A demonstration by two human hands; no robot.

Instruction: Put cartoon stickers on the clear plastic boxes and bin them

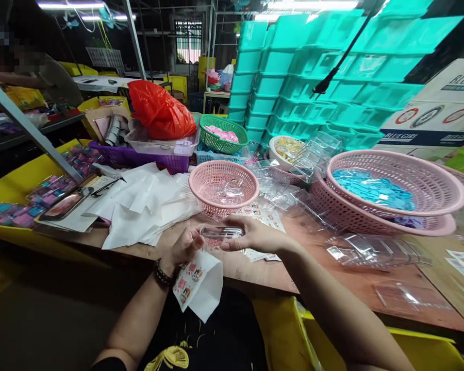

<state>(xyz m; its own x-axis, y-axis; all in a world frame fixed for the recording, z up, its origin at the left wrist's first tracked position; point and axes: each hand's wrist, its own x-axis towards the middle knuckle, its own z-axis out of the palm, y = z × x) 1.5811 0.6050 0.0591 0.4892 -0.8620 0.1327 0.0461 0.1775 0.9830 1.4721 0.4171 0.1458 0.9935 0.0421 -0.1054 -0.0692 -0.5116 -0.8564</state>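
Between my two hands is a small clear plastic box (226, 233), held just above the table's front edge. My left hand (185, 245) grips its left end and also keeps a sheet of stickers (193, 278) with printed cartoon figures, which hangs down with its white backing folded over. My right hand (251, 234) is closed round the box's right side, thumb along its near edge. Behind them stands a pink basket (223, 188) with clear plastic pieces in it. More sticker sheets (265, 219) lie on the table behind my right hand.
White paper sheets (147, 201) are heaped at left beside a phone (67, 203). Clear plastic boxes (375, 250) and pink baskets with blue pieces (375, 190) fill the right. Turquoise bins (305, 72) are stacked behind. A plug (320, 87) hangs overhead. A person (34, 67) is at far left.
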